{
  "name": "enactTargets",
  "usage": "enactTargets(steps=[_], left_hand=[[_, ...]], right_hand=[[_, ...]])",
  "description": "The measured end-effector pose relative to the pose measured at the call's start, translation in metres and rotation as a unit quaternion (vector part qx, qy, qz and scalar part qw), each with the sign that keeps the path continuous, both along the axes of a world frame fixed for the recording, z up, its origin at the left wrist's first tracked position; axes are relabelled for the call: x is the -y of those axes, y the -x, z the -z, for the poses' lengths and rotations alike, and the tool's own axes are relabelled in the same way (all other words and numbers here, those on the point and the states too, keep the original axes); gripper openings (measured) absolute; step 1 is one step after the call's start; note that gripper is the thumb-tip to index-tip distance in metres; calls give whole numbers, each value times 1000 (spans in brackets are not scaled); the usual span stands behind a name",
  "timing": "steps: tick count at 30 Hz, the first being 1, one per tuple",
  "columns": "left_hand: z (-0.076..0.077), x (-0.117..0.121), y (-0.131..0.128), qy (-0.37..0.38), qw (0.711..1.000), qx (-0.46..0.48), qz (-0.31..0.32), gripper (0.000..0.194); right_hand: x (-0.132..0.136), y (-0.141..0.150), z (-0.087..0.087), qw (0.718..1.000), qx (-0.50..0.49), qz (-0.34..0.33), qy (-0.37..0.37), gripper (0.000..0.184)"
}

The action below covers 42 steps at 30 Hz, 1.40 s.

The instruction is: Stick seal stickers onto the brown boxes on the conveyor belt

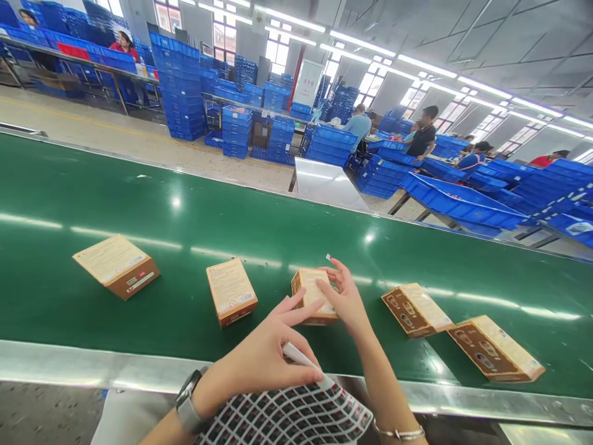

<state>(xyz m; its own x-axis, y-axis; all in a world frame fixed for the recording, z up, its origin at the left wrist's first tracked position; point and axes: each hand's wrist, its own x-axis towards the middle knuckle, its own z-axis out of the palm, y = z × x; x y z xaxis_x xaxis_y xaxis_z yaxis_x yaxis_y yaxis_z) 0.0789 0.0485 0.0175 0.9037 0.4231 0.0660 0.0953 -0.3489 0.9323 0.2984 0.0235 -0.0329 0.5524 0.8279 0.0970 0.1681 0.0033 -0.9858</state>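
My left hand (273,346) pinches a sheet of small stickers (296,411) between thumb and bent fingers. Its outstretched fingers touch the near left part of a brown and cream carton (312,284) on the green conveyor belt (176,315). My right hand (345,293) is at the right side of that carton, thumb over its top and fingers apart. A small sticker (328,256) clings to my right index fingertip, raised off the carton. The carton's right side is partly hidden by my hands.
Similar cartons lie on the belt: one at far left (123,266), another left of my hands (230,290), and two at right (417,309) (495,348). A metal rail (92,371) edges the near side. Beyond are stacked blue crates (178,86), a metal table (327,182) and several people.
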Motion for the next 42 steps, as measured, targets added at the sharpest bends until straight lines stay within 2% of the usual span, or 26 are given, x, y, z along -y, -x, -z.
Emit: enactTargets(steps=[3,7,15,23,30,33,36,38,40,42], left_hand=[[3,9,0,-16,999,-40,25,14],[9,17,-3,-5,998,-58,39,11],[6,20,-19,15,998,-35,55,10],[8,23,-33,5,997,-14,75,9],[11,25,-47,21,995,-18,94,9],[13,28,-44,44,996,-1,75,8],[9,31,-28,117,993,-18,-9,10],[4,32,-13,156,983,-58,-73,15],[-3,31,2,166,976,-64,-128,19],[-8,29,14,168,970,-48,-169,22]], right_hand=[[21,11,-4,1000,-15,-13,2,70],[45,14,-15,998,-55,17,20,53],[58,14,-24,992,-79,78,65,52],[63,14,-29,987,5,131,92,46],[64,5,-31,965,113,213,108,47],[64,-2,-34,955,149,233,104,47],[71,2,-41,947,190,241,89,46],[81,12,-49,949,245,188,64,37],[91,25,-59,954,295,51,30,24],[100,39,-68,945,313,-99,-10,15]])
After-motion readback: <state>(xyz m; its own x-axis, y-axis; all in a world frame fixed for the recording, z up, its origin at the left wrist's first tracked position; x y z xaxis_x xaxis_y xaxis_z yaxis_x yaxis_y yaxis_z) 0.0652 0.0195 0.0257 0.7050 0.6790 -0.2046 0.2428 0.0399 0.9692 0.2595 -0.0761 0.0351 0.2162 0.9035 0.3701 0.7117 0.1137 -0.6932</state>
